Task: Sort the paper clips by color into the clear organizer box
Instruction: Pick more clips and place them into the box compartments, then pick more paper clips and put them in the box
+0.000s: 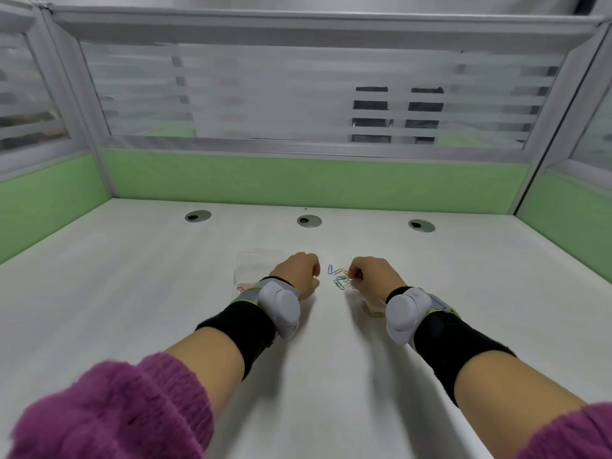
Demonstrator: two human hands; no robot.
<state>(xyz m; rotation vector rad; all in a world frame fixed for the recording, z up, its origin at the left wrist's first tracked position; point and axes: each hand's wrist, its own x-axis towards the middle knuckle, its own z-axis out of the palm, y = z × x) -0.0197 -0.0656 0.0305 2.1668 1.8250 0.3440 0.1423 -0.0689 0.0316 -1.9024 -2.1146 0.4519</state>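
On the white table the two hands lay near each other but apart, with a small heap of paper clips in the gap between them. The left hand was curled into a loose fist at 9 o'clock of the heap, knuckles up, with nothing showing in it. The right hand, at 3 o'clock of the heap, had its fingers curled, the tips touching the edge of the heap. Whether they pinched a clip could not be told through the blur.

The clear organizer box lay at 10 o'clock of the left hand, its near end hidden behind that wrist. One red clip showed in its near left compartment. A few yellow clips lay apart from the heap, at 7 o'clock of the right hand, just beside the wrist.

Each wrist bore a grey device over a black band, with fuzzy purple sleeves behind. Three round cable grommets sat in a row toward 12 o'clock, before a green partition.
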